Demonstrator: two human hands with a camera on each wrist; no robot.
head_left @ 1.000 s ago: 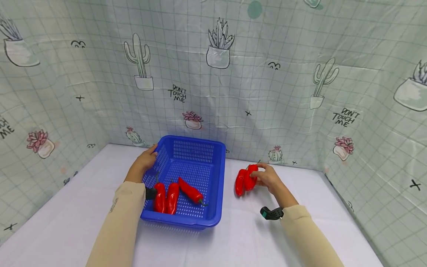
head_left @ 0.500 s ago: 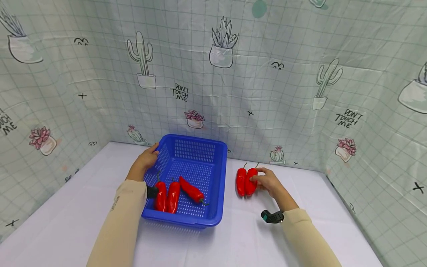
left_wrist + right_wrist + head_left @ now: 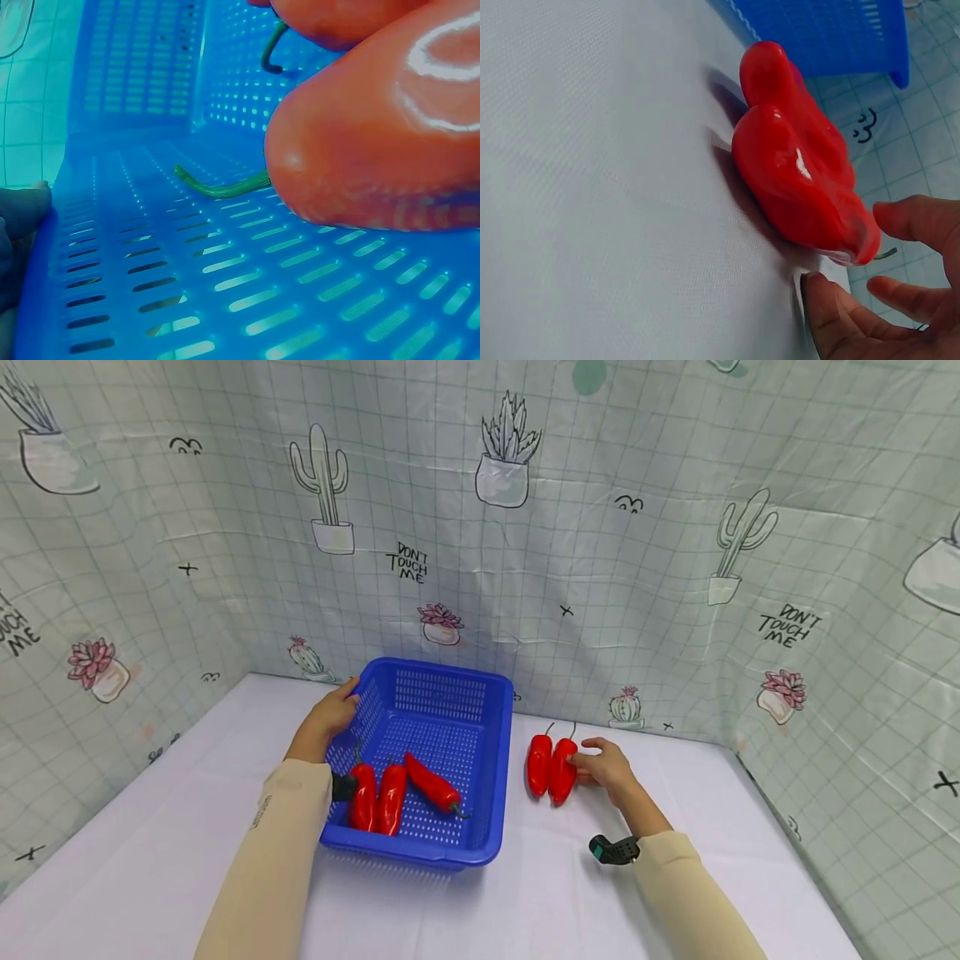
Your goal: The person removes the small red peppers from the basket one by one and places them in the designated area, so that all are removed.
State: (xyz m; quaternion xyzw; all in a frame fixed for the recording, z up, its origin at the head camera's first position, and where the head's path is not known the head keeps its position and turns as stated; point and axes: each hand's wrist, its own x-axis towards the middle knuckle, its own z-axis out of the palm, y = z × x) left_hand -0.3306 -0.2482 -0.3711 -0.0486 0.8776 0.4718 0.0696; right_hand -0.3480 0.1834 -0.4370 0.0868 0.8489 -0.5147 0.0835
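Observation:
My left hand holds the left side of a blue plastic basket, its fingers mostly behind the wall; in the left wrist view the hand meets the rim at the left edge. Inside lie three red chili peppers with green stems, two side by side and one slanting. Right of the basket, two more red peppers lie side by side on the white cloth, a left one and a right one. My right hand is beside the right one, fingers spread, thumb at its stem end.
A white cloth covers the table. Behind and at both sides hangs a grid curtain printed with cacti, close to the basket's back. Dark camera straps sit at both wrists, the right one sticking out above the cloth.
The right pepper, tilted against the left one earlier, now lies flat beside it with its stem pointing back. My right hand's fingers have loosened from it. The left hand stays on the basket.

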